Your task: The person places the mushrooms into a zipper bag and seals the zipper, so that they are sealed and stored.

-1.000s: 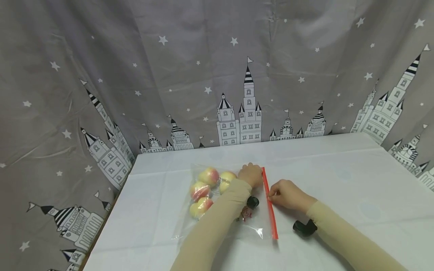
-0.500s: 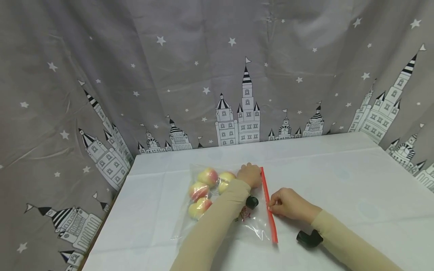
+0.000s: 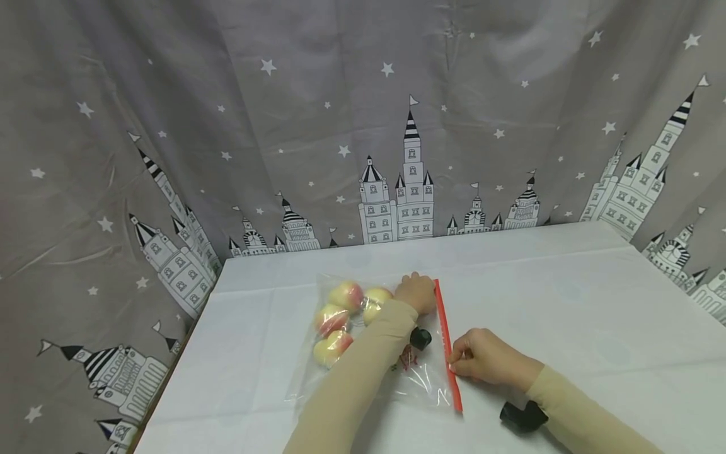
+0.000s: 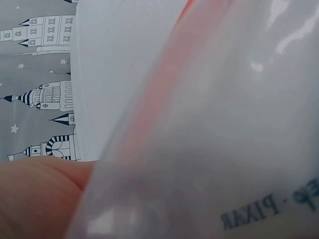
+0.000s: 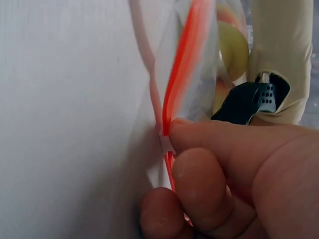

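Observation:
A clear zip bag (image 3: 386,391) lies flat on the white table, its opening edged by a red zip strip (image 3: 443,321) on the right. Inside are several yellow fruits (image 3: 331,320) with a red blush, like peaches; my left sleeve covers part of the bag. My left hand (image 3: 416,293) holds the bag at the far end of the strip, its fingertips hidden. Lower down the strip, my right hand (image 3: 490,358) pinches the zip between thumb and fingers. A small white slider (image 5: 166,144) shows right at the thumb tip in the right wrist view.
The white table (image 3: 567,302) reaches back to a grey curtain (image 3: 317,94) printed with castles and stars. Dark wrist cameras (image 3: 523,416) hang under both sleeves, the left one close over the bag.
My right hand has moved along the red strip toward me, away from the left hand. My left hand keeps its place at the far end of the strip.

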Motion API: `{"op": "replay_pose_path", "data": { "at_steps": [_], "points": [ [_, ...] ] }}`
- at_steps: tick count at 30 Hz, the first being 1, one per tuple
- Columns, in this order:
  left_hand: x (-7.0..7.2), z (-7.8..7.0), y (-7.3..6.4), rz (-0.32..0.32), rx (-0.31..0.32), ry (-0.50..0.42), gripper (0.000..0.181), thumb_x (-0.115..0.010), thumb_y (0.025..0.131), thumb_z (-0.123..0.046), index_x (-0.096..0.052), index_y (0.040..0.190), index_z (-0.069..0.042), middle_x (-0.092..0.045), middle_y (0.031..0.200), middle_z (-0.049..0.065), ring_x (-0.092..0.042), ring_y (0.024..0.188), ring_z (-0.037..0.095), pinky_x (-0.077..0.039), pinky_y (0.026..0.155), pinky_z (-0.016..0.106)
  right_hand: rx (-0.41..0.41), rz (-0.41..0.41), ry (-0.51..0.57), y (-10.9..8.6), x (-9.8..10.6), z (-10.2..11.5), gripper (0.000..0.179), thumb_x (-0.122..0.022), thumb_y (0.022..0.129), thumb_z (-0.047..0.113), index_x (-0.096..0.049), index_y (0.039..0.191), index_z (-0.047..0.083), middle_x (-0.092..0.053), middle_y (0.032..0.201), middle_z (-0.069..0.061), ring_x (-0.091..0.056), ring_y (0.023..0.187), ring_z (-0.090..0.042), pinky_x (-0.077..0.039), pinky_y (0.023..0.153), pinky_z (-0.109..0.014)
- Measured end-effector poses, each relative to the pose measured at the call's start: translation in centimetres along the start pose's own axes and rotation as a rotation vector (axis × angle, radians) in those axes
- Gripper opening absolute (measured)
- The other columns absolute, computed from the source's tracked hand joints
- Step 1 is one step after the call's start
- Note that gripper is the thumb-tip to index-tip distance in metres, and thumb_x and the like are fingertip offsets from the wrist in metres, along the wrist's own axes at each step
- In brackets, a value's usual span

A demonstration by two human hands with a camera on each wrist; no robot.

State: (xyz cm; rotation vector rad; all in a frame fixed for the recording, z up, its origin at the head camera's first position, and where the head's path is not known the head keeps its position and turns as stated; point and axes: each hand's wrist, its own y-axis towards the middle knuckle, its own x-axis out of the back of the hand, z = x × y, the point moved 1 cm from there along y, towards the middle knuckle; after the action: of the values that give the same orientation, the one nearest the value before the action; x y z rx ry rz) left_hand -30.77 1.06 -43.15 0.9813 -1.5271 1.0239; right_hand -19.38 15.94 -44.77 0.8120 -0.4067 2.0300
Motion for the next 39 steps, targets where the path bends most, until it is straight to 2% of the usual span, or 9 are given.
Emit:
{"op": "replay_pose_path", "data": {
  "at_steps": [8,14,26,39],
  "points": [
    [0.0,0.1,-0.1,-0.004,-0.001,-0.023,0.024,-0.059,0.094,-0.017,-0.074,0.112,-0.011,-0.065,0.113,0.012,-0.059,0.102,0.027,-0.052,0.084,0.038,-0.014,0.010,0.011,-0.3,-0.3,0.2,0.011,-0.074,0.084,0.001,-0.075,0.077,0.010,-0.058,0.057,0.009,-0.047,0.047,0.003,-0.043,0.050,-0.018],
    [0.0,0.1,-0.2,-0.005,-0.005,-0.014,0.023,-0.059,0.094,-0.017,-0.074,0.111,-0.011,-0.065,0.112,0.012,-0.059,0.100,0.027,-0.051,0.083,0.037,0.007,0.020,0.001,-0.6,-0.6,0.3,0.012,-0.075,0.084,0.003,-0.075,0.075,0.012,-0.060,0.061,0.010,-0.048,0.054,0.004,-0.044,0.051,-0.018],
    [0.1,0.1,-0.5,0.001,-0.006,-0.023,0.022,-0.060,0.093,-0.017,-0.074,0.109,-0.011,-0.064,0.109,0.011,-0.056,0.097,0.025,-0.050,0.080,0.036,0.035,0.046,0.003,-1.0,-1.0,0.8,0.013,-0.077,0.082,0.004,-0.074,0.073,0.013,-0.060,0.060,0.011,-0.046,0.055,0.005,-0.041,0.049,-0.017],
    [0.4,-0.1,-0.9,-0.003,-0.007,-0.021,0.027,-0.059,0.094,-0.020,-0.074,0.114,-0.011,-0.066,0.114,0.012,-0.060,0.103,0.027,-0.052,0.085,0.037,0.066,0.172,0.023,-1.7,-1.2,1.4,0.017,-0.076,0.074,-0.002,-0.072,0.066,0.011,-0.050,0.055,0.019,-0.042,0.051,0.009,-0.034,0.046,-0.013]
  ]
}}
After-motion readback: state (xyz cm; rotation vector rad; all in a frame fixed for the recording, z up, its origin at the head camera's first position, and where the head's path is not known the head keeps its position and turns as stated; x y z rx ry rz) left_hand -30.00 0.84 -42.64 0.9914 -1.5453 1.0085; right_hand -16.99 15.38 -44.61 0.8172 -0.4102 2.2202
